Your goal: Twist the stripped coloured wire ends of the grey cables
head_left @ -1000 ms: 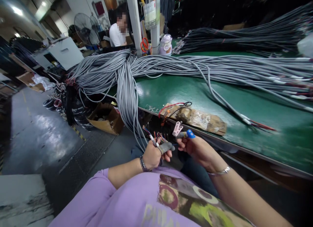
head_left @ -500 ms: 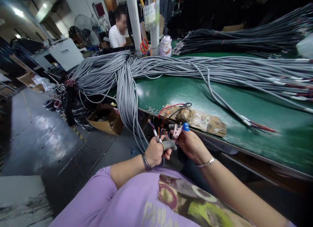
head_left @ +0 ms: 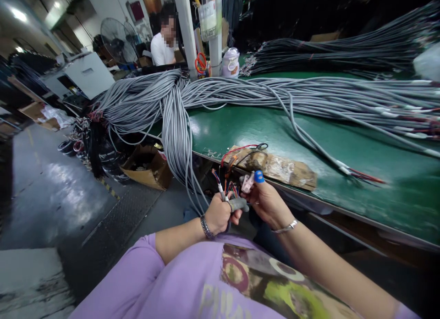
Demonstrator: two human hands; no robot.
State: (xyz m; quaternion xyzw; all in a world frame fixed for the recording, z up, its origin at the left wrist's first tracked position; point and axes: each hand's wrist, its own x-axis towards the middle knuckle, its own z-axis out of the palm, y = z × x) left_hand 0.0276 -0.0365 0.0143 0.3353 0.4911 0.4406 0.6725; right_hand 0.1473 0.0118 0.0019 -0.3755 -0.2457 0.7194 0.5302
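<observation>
My left hand (head_left: 217,213) is closed around the end of a grey cable (head_left: 192,190) that hangs from the green table. Thin coloured wires (head_left: 229,189) fan out of the stripped cable end above my fist, and a grey sleeve covers one left finger. My right hand (head_left: 266,201) is closed in a pinch right next to those wires, with a blue finger cot (head_left: 259,176) on one fingertip. A pink clip (head_left: 248,182) fixed at the table edge sits between my two hands, touching the right fingertips.
A thick bundle of grey cables (head_left: 240,92) lies across the green table (head_left: 309,145) and spills over its left edge. A taped cardboard pad (head_left: 278,165) with red and black wires lies near the edge. A cardboard box (head_left: 146,165) sits on the floor. Another person (head_left: 163,41) sits at the back.
My right hand has moved left and up to the pink clip and the wire ends. The left hand has stayed closed on the cable, shifting slightly.
</observation>
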